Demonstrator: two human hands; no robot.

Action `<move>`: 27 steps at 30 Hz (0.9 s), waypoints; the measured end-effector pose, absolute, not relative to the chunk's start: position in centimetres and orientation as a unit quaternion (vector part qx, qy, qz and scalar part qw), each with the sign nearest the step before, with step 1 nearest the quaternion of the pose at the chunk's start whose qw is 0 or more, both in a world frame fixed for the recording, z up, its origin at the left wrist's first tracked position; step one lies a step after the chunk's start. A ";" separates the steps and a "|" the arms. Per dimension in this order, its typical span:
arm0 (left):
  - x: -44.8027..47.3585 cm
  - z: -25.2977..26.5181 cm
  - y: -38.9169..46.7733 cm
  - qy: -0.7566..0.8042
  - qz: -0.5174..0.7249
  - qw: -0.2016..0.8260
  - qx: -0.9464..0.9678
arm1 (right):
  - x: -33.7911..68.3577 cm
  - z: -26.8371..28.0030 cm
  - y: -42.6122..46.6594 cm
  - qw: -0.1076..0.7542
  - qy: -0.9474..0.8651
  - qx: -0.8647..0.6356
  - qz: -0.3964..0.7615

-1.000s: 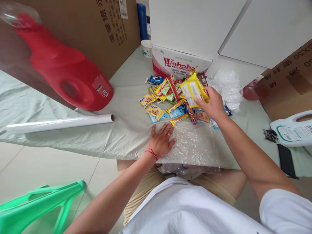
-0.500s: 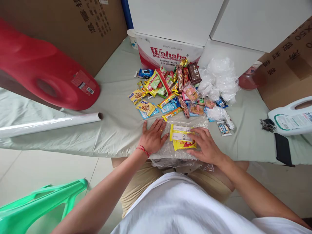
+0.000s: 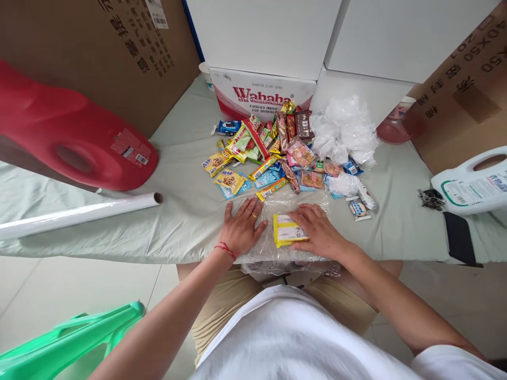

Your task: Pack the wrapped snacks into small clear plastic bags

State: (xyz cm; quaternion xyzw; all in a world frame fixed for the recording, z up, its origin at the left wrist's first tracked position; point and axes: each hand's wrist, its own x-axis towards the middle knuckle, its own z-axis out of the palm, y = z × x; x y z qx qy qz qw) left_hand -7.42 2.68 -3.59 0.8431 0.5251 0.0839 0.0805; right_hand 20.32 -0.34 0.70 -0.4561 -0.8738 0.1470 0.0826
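Fingers of left hand apart, those of right hand over at least one yellow packet, grip unclear.

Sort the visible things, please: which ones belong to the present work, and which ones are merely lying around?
In use:
yellow-wrapped snacks, touched by the right hand
clear plastic beneath them; left hand at its left edge
wrapped-snack pile ahead, probably

Lying around:
red jug
white roll
black phone
green stool
white handled bottle
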 end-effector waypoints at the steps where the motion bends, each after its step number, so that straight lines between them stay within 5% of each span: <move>1: -7.4 -3.6 2.7 0.525 0.085 0.079 0.843 | 20.4 0.5 -0.7 0.071 -0.873 -0.458 0.152; 13: -7.4 -3.9 2.6 0.527 0.096 0.082 0.840 | 18.8 2.1 0.0 -0.016 -0.876 -0.458 0.148; 23: -7.6 -4.1 2.7 0.527 0.102 0.100 0.837 | 19.5 3.7 1.1 0.071 -0.854 -0.482 0.183; 27: -7.7 -4.0 2.7 0.527 0.110 0.105 0.837 | 17.3 2.5 1.8 0.032 -0.866 -0.470 0.166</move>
